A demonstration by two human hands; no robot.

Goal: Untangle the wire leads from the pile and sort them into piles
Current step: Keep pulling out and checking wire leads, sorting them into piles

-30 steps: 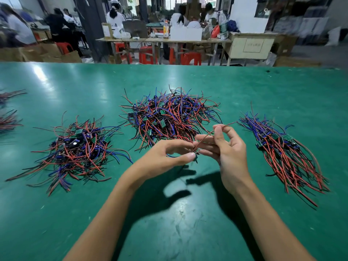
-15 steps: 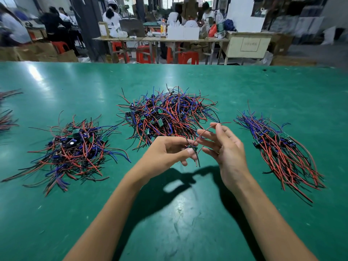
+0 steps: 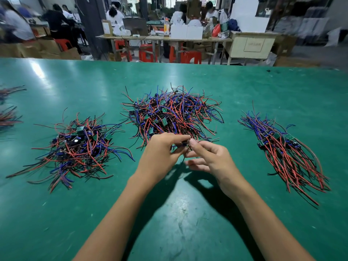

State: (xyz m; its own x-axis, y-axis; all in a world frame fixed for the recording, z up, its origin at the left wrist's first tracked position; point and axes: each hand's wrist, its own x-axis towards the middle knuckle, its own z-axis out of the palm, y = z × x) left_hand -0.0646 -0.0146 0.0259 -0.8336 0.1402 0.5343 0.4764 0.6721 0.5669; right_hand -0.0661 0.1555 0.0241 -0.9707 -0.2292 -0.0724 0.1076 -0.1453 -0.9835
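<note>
Since a second earlier, both hands had advanced to the near edge of the tangled centre pile [image 3: 172, 113]. The left hand [image 3: 161, 154] and right hand [image 3: 208, 159] met fingertip to fingertip, pinching one wire lead [image 3: 185, 146] between them; its tail no longer trailed free rightward. Judged: straightening continued, release pending. Right of that pile lay the combed pile [image 3: 282, 147]; left, another heap [image 3: 79, 146]. Green table [image 3: 178, 223] scuffed; workers sat beyond.

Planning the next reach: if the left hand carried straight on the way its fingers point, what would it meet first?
Likely the right hand: the left hand points rightward, fingertips nearly meeting it over the small wire lead both pinch. Depth is unclear.
</note>
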